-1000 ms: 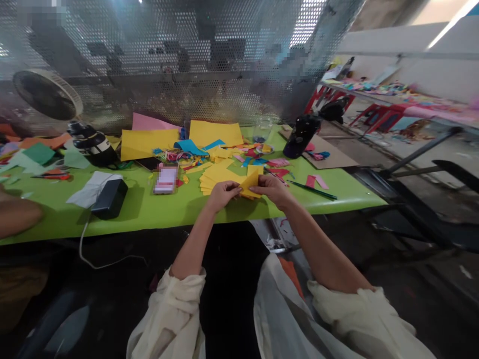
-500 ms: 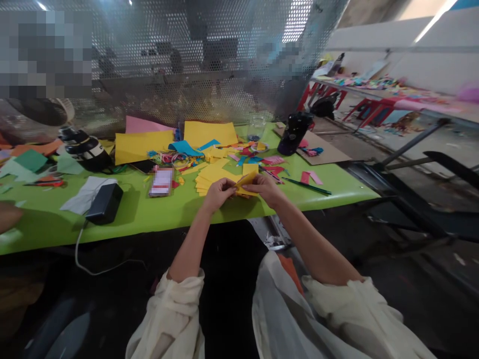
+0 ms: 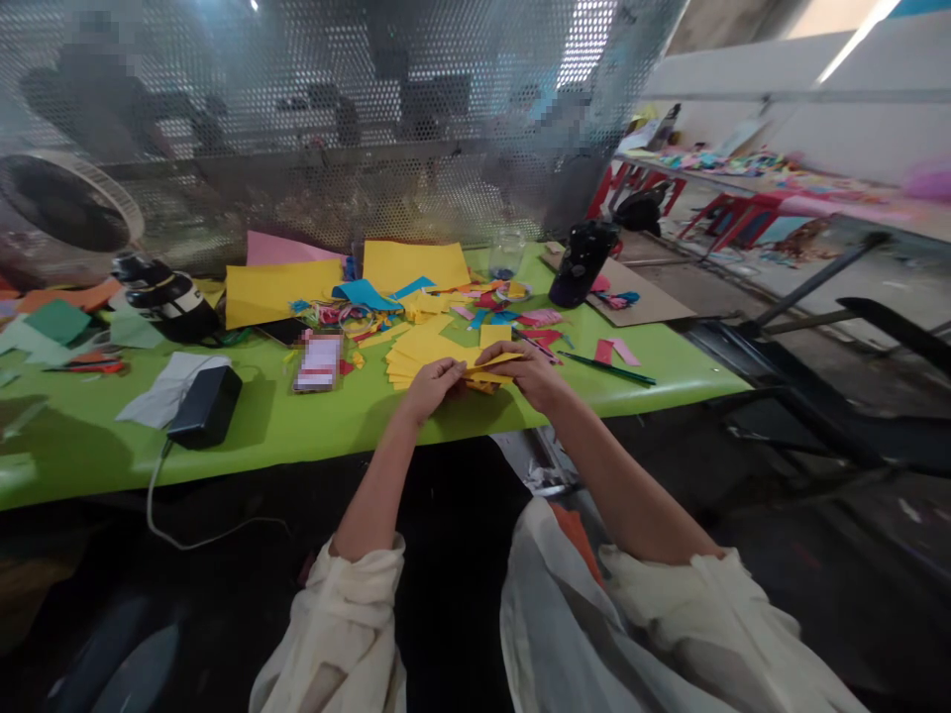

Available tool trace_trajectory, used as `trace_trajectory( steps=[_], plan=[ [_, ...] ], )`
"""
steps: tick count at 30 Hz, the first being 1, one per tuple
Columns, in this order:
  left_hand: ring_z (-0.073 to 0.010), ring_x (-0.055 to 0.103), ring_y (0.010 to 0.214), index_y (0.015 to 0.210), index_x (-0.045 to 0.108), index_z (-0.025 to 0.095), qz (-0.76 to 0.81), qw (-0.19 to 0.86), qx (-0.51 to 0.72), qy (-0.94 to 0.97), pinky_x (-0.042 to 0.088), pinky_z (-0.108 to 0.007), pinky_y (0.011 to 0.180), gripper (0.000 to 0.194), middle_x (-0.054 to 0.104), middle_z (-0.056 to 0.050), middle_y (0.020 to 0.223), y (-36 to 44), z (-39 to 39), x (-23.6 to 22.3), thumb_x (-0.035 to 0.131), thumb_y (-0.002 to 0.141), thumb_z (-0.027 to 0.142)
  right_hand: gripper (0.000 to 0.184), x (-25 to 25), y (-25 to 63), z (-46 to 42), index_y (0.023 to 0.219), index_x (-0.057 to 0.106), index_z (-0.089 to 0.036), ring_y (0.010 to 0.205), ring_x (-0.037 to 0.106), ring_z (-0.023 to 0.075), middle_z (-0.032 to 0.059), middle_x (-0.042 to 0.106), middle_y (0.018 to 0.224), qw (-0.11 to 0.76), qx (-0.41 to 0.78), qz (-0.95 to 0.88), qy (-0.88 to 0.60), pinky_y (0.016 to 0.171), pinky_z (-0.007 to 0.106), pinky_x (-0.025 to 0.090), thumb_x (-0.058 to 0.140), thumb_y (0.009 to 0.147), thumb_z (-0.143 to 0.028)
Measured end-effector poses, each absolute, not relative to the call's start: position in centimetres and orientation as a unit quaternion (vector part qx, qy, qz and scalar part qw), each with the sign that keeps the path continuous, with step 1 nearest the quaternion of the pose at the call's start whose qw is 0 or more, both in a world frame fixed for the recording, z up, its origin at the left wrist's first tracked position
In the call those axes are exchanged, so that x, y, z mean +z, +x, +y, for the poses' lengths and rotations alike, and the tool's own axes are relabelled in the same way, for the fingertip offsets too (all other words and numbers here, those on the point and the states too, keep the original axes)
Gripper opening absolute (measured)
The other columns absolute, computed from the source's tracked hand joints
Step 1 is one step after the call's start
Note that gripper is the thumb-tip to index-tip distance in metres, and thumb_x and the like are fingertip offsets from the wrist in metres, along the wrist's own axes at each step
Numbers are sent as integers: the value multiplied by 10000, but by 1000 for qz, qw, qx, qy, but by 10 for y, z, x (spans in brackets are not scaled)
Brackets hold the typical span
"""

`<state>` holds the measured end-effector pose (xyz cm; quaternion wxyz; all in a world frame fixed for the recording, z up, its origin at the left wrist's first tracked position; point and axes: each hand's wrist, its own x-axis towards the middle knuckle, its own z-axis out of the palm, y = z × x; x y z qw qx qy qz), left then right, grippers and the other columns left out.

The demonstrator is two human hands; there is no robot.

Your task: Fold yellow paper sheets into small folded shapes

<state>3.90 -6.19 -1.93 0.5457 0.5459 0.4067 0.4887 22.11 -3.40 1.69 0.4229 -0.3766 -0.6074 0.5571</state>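
Note:
Between my two hands is a small piece of yellow paper point(image 3: 490, 363), held just above the near part of the table. My left hand point(image 3: 437, 386) pinches its left end with thumb and finger. My right hand point(image 3: 524, 372) is closed on its right side, fingers across the top. Behind and left of the hands, a fanned stack of yellow paper pieces point(image 3: 416, 354) lies on the green tabletop point(image 3: 357, 426). Another yellow square point(image 3: 496, 335) lies just past my right fingers. Part of the held paper is hidden by my fingers.
A phone point(image 3: 318, 362) and a black power adapter point(image 3: 204, 407) lie to the left, near a dark bottle point(image 3: 170, 302) and a fan point(image 3: 66, 203). Paper scraps, a glass jar point(image 3: 506, 255) and a black tumbler point(image 3: 583, 263) stand behind. A green pen point(image 3: 607, 368) lies right.
The yellow paper has gone from angled up to lying flatter, and my right fingers have moved over its top. A person's hand at the far left edge has left the view.

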Motion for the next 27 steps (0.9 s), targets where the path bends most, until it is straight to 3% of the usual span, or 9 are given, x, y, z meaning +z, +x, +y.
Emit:
trace_trajectory(
  steps=[10, 14, 21, 24, 27],
  plan=[
    [-112, 502, 532, 696, 557, 189, 412, 537, 464, 572, 382, -241, 537, 378, 590, 21, 575, 40, -63, -18, 649, 796, 542, 141, 19, 224, -35, 719, 732, -207, 633, 597, 135, -4, 690, 728, 413, 555, -619, -372, 613, 257, 487, 725, 578, -216],
    [-108, 493, 520, 694, 547, 190, 421, 513, 479, 574, 368, -238, 534, 365, 565, 31, 549, 41, -61, -21, 643, 808, 523, 215, 19, 224, -34, 777, 736, -206, 713, 628, 143, -5, 714, 789, 421, 538, -625, -379, 680, 253, 495, 738, 562, -205],
    [-105, 475, 507, 695, 536, 193, 454, 445, 509, 581, 342, -236, 532, 311, 560, 35, 544, 40, -57, -27, 590, 857, 453, 434, 20, 227, -36, 981, 690, -210, 679, 633, 140, 0, 703, 805, 400, 552, -614, -398, 627, 251, 483, 841, 584, -297],
    [-113, 494, 528, 711, 545, 195, 460, 420, 497, 604, 361, -240, 556, 280, 569, 33, 555, 39, -57, -29, 576, 870, 424, 414, 20, 225, -36, 939, 695, -207, 679, 601, 118, 3, 689, 911, 438, 516, -612, -410, 640, 253, 487, 853, 574, -322],
    [-116, 502, 537, 724, 548, 194, 460, 417, 482, 619, 374, -242, 576, 267, 583, 32, 561, 39, -57, -30, 564, 880, 410, 393, 18, 222, -33, 899, 692, -199, 677, 580, 119, -11, 657, 840, 454, 507, -606, -412, 659, 264, 494, 851, 567, -337]
  ],
)
